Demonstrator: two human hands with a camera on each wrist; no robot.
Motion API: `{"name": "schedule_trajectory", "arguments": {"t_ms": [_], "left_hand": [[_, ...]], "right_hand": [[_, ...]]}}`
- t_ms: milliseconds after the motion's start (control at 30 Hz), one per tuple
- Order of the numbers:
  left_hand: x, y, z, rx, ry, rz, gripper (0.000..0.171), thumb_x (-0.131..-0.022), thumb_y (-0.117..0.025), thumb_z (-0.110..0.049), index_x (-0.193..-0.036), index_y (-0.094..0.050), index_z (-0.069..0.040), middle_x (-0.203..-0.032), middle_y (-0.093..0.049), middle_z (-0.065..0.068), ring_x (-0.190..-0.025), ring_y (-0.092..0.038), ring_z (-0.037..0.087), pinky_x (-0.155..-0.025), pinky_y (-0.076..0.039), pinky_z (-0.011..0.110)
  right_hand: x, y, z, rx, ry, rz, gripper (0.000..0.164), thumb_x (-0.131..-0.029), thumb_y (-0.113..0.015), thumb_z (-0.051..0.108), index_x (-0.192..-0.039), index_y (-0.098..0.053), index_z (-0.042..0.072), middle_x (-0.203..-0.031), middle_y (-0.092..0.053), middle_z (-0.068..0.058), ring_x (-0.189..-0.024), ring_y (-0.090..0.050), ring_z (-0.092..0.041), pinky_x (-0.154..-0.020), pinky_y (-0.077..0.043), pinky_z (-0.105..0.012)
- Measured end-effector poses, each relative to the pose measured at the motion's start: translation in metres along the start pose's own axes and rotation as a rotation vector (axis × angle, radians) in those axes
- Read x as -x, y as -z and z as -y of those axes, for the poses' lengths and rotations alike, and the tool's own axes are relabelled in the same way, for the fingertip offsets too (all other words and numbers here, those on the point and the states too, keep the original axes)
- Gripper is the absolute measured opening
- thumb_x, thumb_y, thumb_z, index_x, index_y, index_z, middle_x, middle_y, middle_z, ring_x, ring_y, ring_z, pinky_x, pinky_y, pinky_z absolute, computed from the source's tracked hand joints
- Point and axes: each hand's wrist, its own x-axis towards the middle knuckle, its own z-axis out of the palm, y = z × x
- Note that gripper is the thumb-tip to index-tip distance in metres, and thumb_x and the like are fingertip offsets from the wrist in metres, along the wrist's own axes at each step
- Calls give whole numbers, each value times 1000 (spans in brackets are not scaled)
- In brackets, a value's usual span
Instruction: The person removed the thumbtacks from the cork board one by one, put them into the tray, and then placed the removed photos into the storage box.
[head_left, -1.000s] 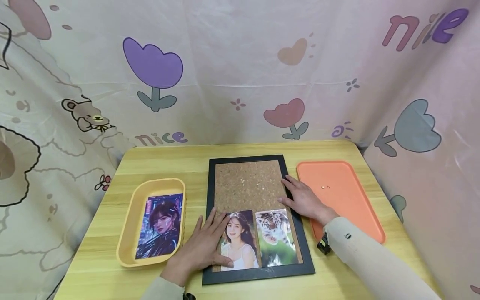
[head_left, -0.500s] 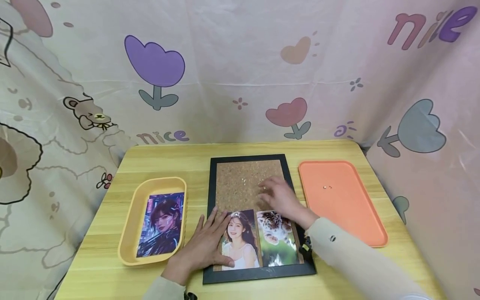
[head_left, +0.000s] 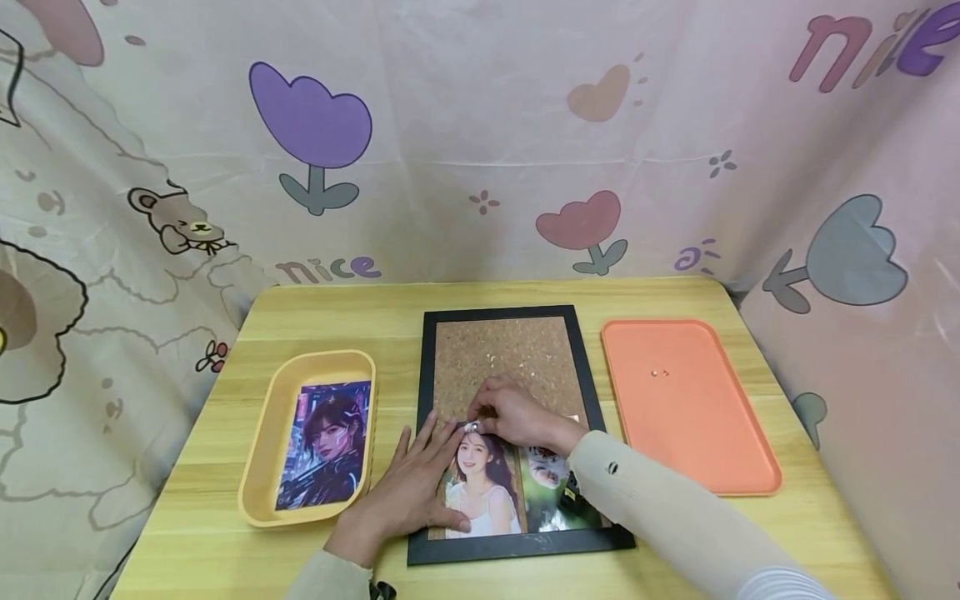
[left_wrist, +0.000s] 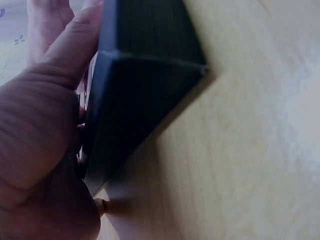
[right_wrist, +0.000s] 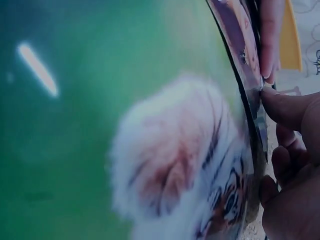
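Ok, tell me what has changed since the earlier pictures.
The right hand moved leftward from the right edge of the black frame, over the cork, to the top edge of the portrait, close to the left hand; whether it pinches something is unclear. Its sleeve now partly covers the tiger photo. Left hand, yellow basket and orange tray stayed put.

Head cam faces dn, R-wrist close — share tiger pic point(right_wrist: 130, 120).

The right hand point(head_left: 517, 414), spread at the right side of the black frame point(head_left: 589, 367) a second ago and then over the bare cork point(head_left: 510, 346), is now at the top edge of the portrait photo point(head_left: 483, 504), fingers point(head_left: 487, 393) curled, near the left hand point(head_left: 408, 492). Its wrist point(head_left: 566, 433) and sleeve point(head_left: 645, 479) now hide more of the tiger photo point(head_left: 542, 496).
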Motion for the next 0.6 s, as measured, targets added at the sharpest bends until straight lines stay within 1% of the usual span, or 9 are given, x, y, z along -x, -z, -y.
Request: {"name": "schedule_trajectory", "arguments": {"t_ms": [100,267,600], "left_hand": [[-1,0,0,3,-2,2,132,-69,-80,-79,-170,-22,-14,-178,-14,6,-165,8,32,-127,2,69],[-1,0,0,5,-6,-2,133,-69,-81,-78,-170,-22,-13,-178,-14,7,-165,8,32,-127,2,69],[-1,0,-1,7,-6,-9,133,-68,-82,-76,-169,-23,-12,-177,-16,8,-165,7,33,-127,1,70]], "right_hand": [[-2,-1,-1,-2,-5,8,9,-96,-78,15,-103,-80,20,-107,-65,5,-114,-54,-20,-106,-42,-48],[-2,0,-1,-26,-27,21,8,-96,-78,16,-101,-80,21,-108,-64,7,-116,-53,-18,-109,-40,-48],[-4,-3,-5,-39,-21,17,6,-95,-79,15,-98,-81,20,-105,-63,7,-111,-52,-17,-104,-40,-45]]}}
